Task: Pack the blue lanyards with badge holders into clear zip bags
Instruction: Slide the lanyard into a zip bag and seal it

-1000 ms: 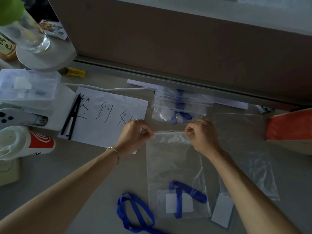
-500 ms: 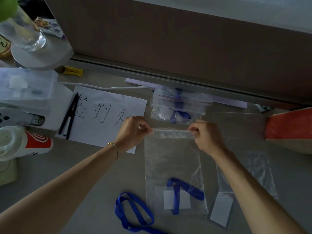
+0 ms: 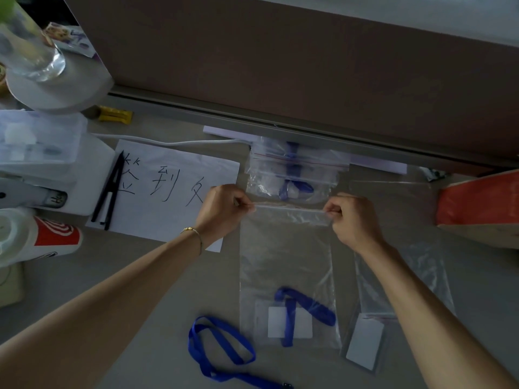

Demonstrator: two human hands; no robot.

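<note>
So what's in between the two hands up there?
In the head view, the zip strip of the clear bag stretches between the left hand and the right hand; each pinches one end of it.

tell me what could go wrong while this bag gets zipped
1. Both hands, left hand and right hand, pinch only the ends of the zip strip; the middle may stay unsealed.
2. The lanyard and badge sit at the far bottom of the bag, so trapped air could puff it.
3. A loose lanyard beside the bag might be forgotten.
</note>
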